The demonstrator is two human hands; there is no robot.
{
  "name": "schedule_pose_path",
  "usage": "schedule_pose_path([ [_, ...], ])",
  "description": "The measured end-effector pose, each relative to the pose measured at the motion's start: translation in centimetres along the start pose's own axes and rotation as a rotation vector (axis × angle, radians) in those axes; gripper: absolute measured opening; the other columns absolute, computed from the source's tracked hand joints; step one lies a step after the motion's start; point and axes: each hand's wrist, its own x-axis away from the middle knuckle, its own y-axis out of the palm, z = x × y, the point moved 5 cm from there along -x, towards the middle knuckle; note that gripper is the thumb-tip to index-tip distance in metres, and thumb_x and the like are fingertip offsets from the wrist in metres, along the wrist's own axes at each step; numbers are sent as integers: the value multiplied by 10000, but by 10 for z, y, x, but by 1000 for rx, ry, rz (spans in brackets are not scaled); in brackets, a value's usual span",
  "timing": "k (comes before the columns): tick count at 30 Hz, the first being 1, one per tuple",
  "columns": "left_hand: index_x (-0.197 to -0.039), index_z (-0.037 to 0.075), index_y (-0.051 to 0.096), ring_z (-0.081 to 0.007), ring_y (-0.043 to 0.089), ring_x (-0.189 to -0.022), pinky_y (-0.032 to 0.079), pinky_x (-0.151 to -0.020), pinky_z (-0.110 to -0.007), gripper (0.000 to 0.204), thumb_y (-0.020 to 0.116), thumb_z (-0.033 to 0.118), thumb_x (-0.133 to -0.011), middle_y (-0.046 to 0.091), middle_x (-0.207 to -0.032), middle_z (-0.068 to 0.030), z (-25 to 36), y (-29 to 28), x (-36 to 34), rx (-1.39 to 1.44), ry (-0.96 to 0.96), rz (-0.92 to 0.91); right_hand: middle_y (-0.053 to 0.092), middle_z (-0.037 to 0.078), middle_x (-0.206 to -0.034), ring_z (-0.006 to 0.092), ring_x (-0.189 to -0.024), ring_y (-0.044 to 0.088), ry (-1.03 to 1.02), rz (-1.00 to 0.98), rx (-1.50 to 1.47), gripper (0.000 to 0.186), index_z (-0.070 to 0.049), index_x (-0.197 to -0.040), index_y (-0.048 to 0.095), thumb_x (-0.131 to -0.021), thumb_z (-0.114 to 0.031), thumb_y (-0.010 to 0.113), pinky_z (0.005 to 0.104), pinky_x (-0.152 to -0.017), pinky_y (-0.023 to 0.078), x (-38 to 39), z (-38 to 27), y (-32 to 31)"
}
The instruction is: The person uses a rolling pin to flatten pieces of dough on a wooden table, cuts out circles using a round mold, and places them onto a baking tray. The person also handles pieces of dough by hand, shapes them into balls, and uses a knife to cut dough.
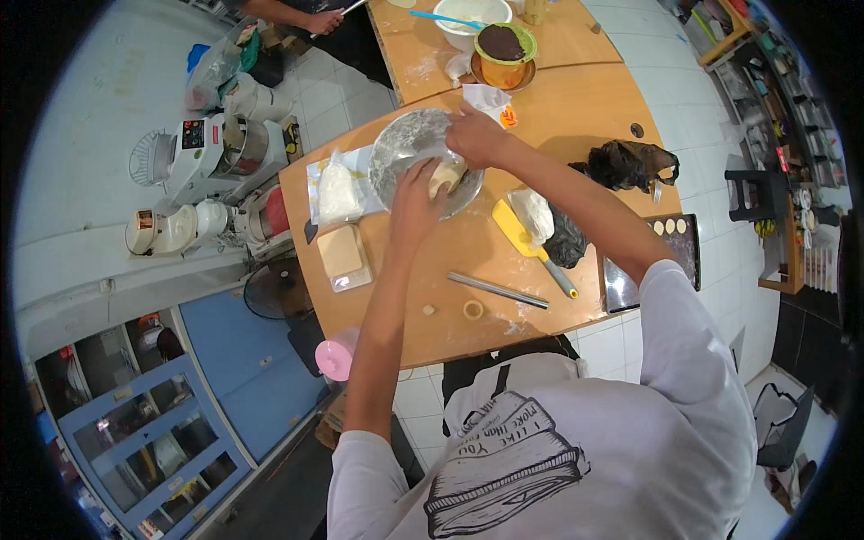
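A wide metal mixing bowl, its inside dusted with flour, stands on the wooden table. Inside it, my left hand curls its fingers around a pale lump of dough. My right hand is closed at the bowl's far right rim and appears to grip it; some of its fingers are hidden. Left of the bowl, a clear bag of white flour rests on a patterned sheet. A pale yellow block in clear wrapping sits nearer to me.
A yellow scraper, metal rod, ring cutter and black plastic bags lie on the table. A baking tray with dough rounds is at right. Beyond are a dark-filled green bowl and a co-worker's hand.
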Motion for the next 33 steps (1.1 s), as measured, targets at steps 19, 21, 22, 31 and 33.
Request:
schedule_pose_path([
  [19, -864, 36, 792, -337, 667, -981, 472, -937, -462, 116, 799, 101, -768, 729, -1022, -163, -54, 74, -28, -112, -110, -218, 723, 175, -909, 384, -904, 713, 15, 234, -507, 246, -43, -957, 708, -773, -190, 781, 474, -784, 581, 12, -3, 26],
  [21, -867, 33, 794, -345, 669, -984, 483, -921, -465, 115, 786, 79, -763, 731, -1018, -168, -54, 74, -28, -83, -105, -197, 726, 185, -904, 381, -900, 717, 66, 295, -501, 217, -41, -948, 714, -778, -165, 767, 475, -792, 581, 11, -5, 29],
  [22, -873, 35, 797, -349, 671, -981, 484, -922, -466, 123, 776, 62, -755, 734, -1012, -171, -53, 76, -29, -66, -98, -187, 729, 195, -899, 379, -896, 721, 119, 355, -493, 189, -39, -939, 721, -783, -140, 753, 476, -799, 581, 12, -3, 30],
  [31, -949, 27, 788, -389, 662, -1003, 458, -987, -493, 200, 746, 120, -777, 732, -1030, -209, -64, 88, -28, -23, -192, -211, 716, 234, -833, 419, -854, 706, 188, 323, -702, 83, 5, -817, 728, -772, -49, 683, 476, -761, 571, 24, -17, 2],
  [33, -996, 28, 782, -399, 661, -1015, 452, -998, -498, 249, 745, 150, -782, 732, -1047, -222, -76, 88, -22, -63, -225, -228, 716, 238, -843, 421, -862, 704, 176, 366, -685, 96, 13, -829, 724, -769, -50, 682, 476, -762, 567, 34, -24, -29],
])
